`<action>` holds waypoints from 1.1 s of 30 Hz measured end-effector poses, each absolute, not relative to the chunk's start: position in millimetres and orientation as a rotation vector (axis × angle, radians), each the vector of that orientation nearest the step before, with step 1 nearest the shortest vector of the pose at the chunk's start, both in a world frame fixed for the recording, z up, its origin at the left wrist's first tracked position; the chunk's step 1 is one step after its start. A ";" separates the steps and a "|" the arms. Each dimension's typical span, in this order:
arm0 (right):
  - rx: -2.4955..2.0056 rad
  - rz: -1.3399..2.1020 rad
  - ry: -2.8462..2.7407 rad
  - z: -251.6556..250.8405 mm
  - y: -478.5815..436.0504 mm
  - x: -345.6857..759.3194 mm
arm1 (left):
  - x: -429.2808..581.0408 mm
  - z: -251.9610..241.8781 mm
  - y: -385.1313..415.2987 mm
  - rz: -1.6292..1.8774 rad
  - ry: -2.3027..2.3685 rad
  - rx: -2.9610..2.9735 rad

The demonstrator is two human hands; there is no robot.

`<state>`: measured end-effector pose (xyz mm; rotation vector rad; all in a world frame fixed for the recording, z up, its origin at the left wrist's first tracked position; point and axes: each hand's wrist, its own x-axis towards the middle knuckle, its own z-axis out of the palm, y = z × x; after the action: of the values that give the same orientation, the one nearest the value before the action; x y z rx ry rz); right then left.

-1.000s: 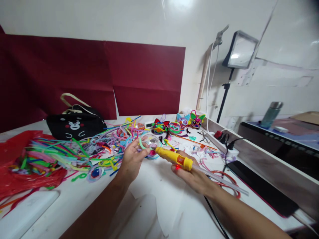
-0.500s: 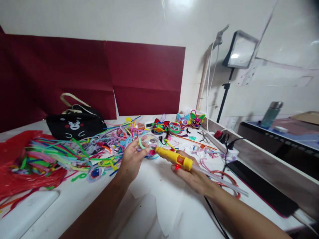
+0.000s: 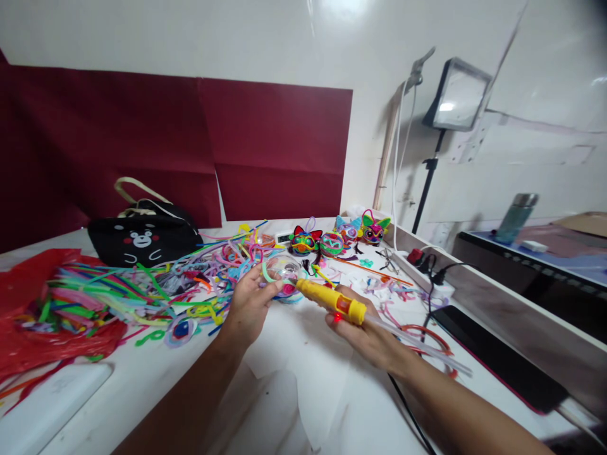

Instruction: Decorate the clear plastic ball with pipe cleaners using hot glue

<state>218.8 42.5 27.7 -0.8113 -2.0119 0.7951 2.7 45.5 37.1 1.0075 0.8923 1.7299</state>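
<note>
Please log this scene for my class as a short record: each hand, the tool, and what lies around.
Left hand: the hand holds a clear round piece, a curved pale green strip by the fingertips
Right hand: the hand grips a yellow glue gun
Tool: tip towards the clear round piece; contact unclear
Left side: colourful strips, black bag
Behind: decorated balls
Right side: phone, power strip

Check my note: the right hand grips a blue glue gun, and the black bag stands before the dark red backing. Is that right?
Not the colour: the head view shows a yellow glue gun. The right hand does grip it, and the black bag stands before the dark red backing.
</note>
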 end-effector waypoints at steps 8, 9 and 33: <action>-0.837 0.818 -1.973 28.9 40.8 218.1 | 2.4 36.8 44.7 1.727 0.892 0.999; -0.832 0.816 -1.977 29.6 40.2 218.1 | 3.2 37.2 44.4 1.733 0.901 0.995; -0.811 0.788 -1.988 21.7 44.8 217.7 | 6.6 40.5 42.9 1.772 0.960 0.974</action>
<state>217.7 44.8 21.7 -0.8111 -1.9884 0.7878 6.6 42.9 40.5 0.9738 0.9603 1.7723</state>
